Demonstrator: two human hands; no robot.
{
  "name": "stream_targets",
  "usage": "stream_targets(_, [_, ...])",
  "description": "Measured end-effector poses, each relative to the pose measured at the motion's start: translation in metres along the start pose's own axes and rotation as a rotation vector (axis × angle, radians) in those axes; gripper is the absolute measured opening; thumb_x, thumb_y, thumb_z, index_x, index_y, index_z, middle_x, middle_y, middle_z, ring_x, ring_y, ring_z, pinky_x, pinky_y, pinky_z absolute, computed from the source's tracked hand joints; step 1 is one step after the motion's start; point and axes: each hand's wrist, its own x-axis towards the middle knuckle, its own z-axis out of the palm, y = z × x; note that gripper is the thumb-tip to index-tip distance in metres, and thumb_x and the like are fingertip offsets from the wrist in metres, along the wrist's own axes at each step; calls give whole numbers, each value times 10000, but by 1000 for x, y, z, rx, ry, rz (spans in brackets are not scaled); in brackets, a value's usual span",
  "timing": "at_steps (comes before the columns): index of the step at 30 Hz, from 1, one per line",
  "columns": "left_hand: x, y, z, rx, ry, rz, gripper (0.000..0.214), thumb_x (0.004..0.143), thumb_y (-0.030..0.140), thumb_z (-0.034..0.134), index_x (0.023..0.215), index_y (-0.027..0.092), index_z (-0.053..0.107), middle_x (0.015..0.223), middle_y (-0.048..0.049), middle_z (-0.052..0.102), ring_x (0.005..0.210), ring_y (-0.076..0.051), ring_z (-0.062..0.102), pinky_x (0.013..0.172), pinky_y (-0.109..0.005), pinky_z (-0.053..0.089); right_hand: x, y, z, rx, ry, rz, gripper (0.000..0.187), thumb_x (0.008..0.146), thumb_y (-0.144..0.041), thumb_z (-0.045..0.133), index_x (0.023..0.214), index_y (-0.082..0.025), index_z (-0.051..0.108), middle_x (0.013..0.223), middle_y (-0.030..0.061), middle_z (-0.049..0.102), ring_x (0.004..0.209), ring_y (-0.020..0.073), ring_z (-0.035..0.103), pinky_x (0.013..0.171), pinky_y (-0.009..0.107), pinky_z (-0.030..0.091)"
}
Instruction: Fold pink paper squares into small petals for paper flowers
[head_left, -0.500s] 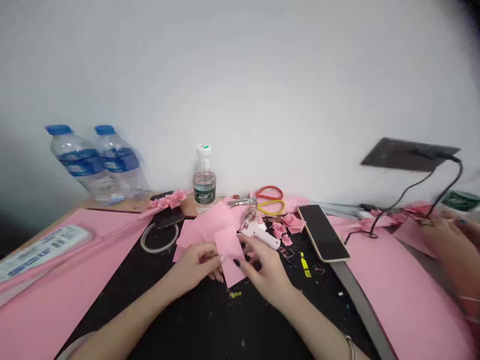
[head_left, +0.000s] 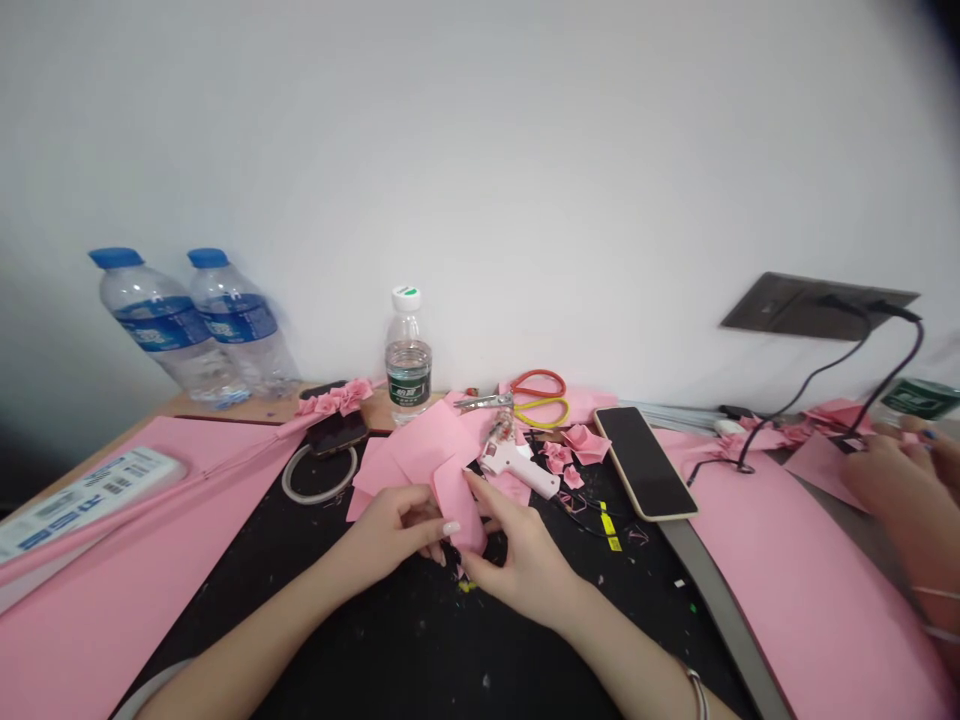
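A small piece of pink paper is held between both hands above the black mat, its lower part curled over. My left hand pinches its left side, thumb on top and the other fingers partly hidden. My right hand grips the right edge with thumb and fingers. Behind the paper lie more pink paper pieces. Just beyond my right hand rests a white glue gun. Scissors with red and yellow handles lie farther back, and small folded pink paper flowers sit to their right.
A small water bottle stands near the wall; two larger bottles lean at left. A phone lies right, a tape roll left. Black cables hang from a socket. Another person's hand works at far right.
The paper has gone from flat to curled at its lower end. My right thumb has shifted down to the paper's bottom edge. My left hand stays nearly in place.
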Motion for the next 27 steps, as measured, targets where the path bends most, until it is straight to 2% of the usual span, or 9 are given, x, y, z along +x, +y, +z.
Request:
stream_targets(4, [0, 0, -2, 2, -6, 7, 177, 754, 302, 616, 795, 130, 603, 624, -13, 662, 547, -145, 642, 542, -229, 500, 2, -3, -1, 182, -25, -12, 657, 747, -107, 532, 1361, -184, 309, 1044, 78, 618, 854, 183, 621, 795, 333, 527])
stream_targets(10, [0, 0, -1, -32, -13, 5, 182, 758, 321, 607, 767, 141, 584, 643, -6, 645, 552, -154, 645, 547, -248, 512, 2, -6, -5, 314, -36, 7, 606, 756, -72, 465, 1341, -178, 350, 1056, 72, 636, 861, 186, 637, 785, 335, 528])
stream_targets(13, [0, 1, -1, -79, -1, 2, 194, 769, 328, 592, 827, 143, 580, 668, -10, 649, 566, -163, 656, 548, -251, 514, 5, -6, -9, 388, 30, 34, 531, 750, -97, 450, 1274, -185, 460, 1139, 71, 614, 1008, 220, 595, 865, 361, 481])
stream_targets(17, [0, 4, -2, -156, 29, -59, 351, 774, 321, 587, 1083, 166, 523, 739, -20, 675, 596, -162, 671, 537, -232, 518, 7, -2, -16, 427, 161, 87, 400, 751, -158, 450, 1111, -201, 620, 1142, 51, 627, 1081, 230, 550, 930, 369, 422])
stream_targets(21, [-1, 6, -3, -192, 122, -135, 484, 758, 320, 610, 1196, 167, 471, 650, 2, 666, 590, -157, 668, 547, -238, 544, 4, 9, -13, 455, 182, 176, 347, 784, -206, 433, 1041, -213, 665, 1080, 44, 651, 988, 223, 587, 824, 331, 471])
stream_targets(24, [1, 6, -4, -199, 166, -161, 471, 747, 331, 621, 1163, 137, 514, 629, -6, 666, 561, -147, 658, 552, -243, 556, 4, 18, -9, 471, 249, 267, 320, 798, -246, 441, 1001, -175, 677, 988, 66, 661, 872, 214, 609, 698, 295, 506])
stream_targets(27, [3, 6, -5, -211, 190, -147, 447, 733, 330, 635, 1114, 113, 548, 682, -31, 684, 562, -142, 656, 565, -243, 560, 7, 22, -8, 513, 310, 346, 315, 806, -303, 452, 986, -154, 663, 779, 41, 641, 649, 176, 594, 545, 273, 520])
